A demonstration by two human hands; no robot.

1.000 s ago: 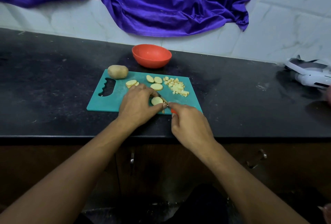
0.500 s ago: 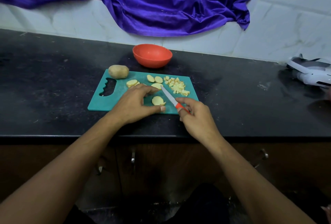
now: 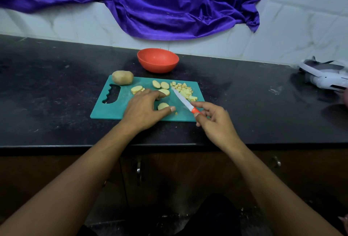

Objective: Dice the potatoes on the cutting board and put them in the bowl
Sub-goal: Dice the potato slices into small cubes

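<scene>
L forearm (image 3: 90,162) & R forearm (image 3: 263,175) bare to frame edge — short thumbnail on L grip (image 3: 145,109), dark garment (image 3: 212,215) below.

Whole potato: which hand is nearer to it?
Left. The left hand lies over the board, just right of the whole potato and nearer the person; the right hand holds the knife at the board's right end, farther off.

A black stone table (image 3: 56,88) meets a white marble-tiled wall (image 3: 301,28) draped with purple cloth (image 3: 169,5); dark wooden cabinets (image 3: 188,175) sit beneath.

Whole potato (image 3: 122,77), slices (image 3: 164,85), dice (image 3: 185,91) on teal board (image 3: 111,111); orange bowl (image 3: 158,60) behind.
</scene>
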